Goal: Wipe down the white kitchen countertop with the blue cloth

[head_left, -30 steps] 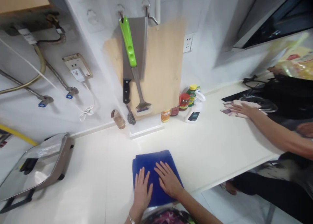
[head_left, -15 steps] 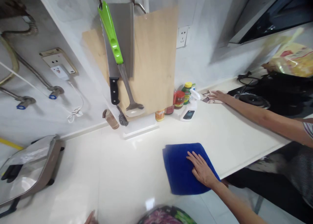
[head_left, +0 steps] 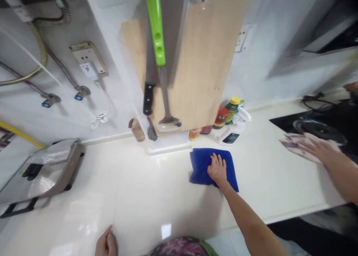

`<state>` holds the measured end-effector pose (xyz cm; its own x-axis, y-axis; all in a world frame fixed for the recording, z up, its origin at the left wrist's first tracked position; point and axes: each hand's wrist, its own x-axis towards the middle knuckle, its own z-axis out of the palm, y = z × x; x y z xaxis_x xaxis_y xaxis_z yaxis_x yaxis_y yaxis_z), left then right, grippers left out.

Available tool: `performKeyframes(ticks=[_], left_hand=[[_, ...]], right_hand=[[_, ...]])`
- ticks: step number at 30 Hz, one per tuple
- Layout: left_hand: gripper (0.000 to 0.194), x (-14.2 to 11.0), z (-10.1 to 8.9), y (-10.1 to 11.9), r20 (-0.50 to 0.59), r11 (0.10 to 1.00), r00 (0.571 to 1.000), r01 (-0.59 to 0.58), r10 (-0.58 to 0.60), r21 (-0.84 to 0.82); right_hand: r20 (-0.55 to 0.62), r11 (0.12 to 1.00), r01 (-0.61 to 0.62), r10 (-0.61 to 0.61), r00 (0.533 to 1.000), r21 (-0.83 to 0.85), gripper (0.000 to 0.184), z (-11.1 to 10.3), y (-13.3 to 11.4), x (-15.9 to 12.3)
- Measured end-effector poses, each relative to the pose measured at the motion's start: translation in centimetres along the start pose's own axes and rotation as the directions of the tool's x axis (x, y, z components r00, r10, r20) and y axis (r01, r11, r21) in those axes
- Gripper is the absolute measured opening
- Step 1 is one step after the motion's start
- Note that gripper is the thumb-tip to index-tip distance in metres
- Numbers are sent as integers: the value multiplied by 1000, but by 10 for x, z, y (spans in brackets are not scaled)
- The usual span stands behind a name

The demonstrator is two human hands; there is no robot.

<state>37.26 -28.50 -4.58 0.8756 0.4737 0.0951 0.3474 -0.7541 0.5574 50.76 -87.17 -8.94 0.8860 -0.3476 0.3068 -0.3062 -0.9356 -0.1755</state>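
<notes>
My right hand [head_left: 218, 169] presses down on a folded blue cloth [head_left: 229, 166] on the white countertop [head_left: 134, 196]. Its fingers are bent into the fabric, which rumples on the left side. At the bottom edge of the view, my left hand [head_left: 106, 243] rests by the counter's near edge. Its visible fingers are drawn together, with nothing seen in them; the rest is cut off. Behind the cloth stand a white spray bottle [head_left: 233, 131], a red-lidded jar [head_left: 220, 117] and a green bottle with a yellow cap [head_left: 232, 108].
At right, another person's hand [head_left: 316, 148] lies on a pale patterned cloth [head_left: 291, 144] beside the black stove [head_left: 282, 122]. A cutting board [head_left: 207, 62], a cleaver [head_left: 148, 97] and a green-handled ladle [head_left: 158, 36] hang ahead. A lidded electric pan [head_left: 64, 166] sits at left.
My right hand has moved the blue cloth forward, away from the near edge, and its fingers are more bent. The other person's hand and cloth have come toward the near edge. My view has shifted left.
</notes>
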Motion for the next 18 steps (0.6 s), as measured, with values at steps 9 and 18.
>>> performKeyframes(ticks=[9,18], left_hand=[[38,-16,-5,10,-35,999,999,-33,33,-5],[35,-22,-3,13,-71,993,991,-114,111,-40]], right_hand=[[-73,996,52,-46,996,78,63,13,-69,-28],[94,945,301,-314,945,126,68,-10,-184,-95]])
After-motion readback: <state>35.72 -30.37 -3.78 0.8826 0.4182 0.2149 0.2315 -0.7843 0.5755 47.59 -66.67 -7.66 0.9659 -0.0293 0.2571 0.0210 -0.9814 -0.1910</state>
